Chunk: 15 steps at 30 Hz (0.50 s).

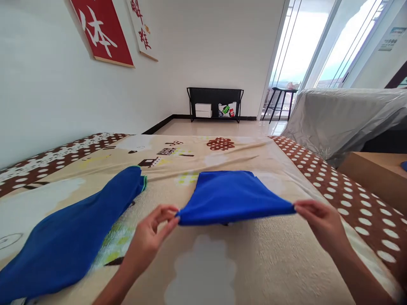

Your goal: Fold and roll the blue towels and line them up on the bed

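A bright blue cloth [229, 195] is stretched between my two hands, folded into a rough rectangle. Its far part lies on the patterned blanket [280, 262], while the near edge is lifted a little off it. My left hand [154, 228] pinches the near left corner between thumb and fingers. At the near right corner, my right hand [321, 220] pinches the cloth the same way. To the left of my left hand lies a second, darker blue cloth [73, 233], loosely bunched and long, with a green edge at its far end.
Beyond the blanket stands a black rack [216, 95] holding a white box [203, 110] and a printed bag. A plastic-covered piece of furniture [343, 114] and a brown box [372, 173] are on the right. A black stool [282, 99] stands by the glass door; a wall runs along the left.
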Motion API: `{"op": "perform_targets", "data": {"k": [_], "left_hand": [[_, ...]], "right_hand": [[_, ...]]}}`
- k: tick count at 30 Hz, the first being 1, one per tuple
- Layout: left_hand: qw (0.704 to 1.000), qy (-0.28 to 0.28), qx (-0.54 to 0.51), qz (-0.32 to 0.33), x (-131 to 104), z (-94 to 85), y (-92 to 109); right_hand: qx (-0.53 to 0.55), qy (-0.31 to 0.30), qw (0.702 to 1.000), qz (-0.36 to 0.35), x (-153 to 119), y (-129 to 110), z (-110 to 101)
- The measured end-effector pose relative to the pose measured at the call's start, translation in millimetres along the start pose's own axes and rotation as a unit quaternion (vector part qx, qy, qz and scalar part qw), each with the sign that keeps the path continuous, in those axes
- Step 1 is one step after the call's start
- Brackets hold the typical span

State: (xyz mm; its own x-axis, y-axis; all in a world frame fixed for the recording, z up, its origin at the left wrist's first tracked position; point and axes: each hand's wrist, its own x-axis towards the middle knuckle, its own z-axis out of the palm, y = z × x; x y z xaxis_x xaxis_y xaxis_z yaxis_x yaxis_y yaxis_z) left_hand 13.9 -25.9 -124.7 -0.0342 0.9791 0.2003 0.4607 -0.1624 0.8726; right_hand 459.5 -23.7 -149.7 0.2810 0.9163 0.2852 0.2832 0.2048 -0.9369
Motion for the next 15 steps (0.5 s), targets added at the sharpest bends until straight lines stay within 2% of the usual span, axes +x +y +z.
{"op": "perform_targets", "data": {"k": [1,3,4,6,9,12,15], "left_hand": [[0.999,-0.041,0.017,-0.025,-21,5.5,-25],[0.993,-0.092,0.035,-0.064,-58,12.6,-66],[0.991,-0.099,0.046,-0.077,-72,14.0,-80],[0.989,-0.086,0.079,-0.087,-91,13.3,-95],[0.987,-0.079,0.109,-0.089,-97,10.8,-95],[0.987,-0.094,0.093,-0.093,-89,14.8,-84],[0.99,-0.083,0.082,-0.082,-83,21.5,-81]], "right_hand": [[-0.022,-0.056,0.997,0.049,-26,23,-2],[-0.063,-0.126,0.985,0.105,-73,59,-6],[-0.075,-0.148,0.978,0.13,-91,70,-8],[-0.089,-0.146,0.975,0.145,-115,82,-10],[-0.102,-0.126,0.979,0.128,-124,83,-12],[-0.104,-0.129,0.977,0.132,-116,75,-8],[-0.094,-0.116,0.981,0.127,-114,67,-1]]}}
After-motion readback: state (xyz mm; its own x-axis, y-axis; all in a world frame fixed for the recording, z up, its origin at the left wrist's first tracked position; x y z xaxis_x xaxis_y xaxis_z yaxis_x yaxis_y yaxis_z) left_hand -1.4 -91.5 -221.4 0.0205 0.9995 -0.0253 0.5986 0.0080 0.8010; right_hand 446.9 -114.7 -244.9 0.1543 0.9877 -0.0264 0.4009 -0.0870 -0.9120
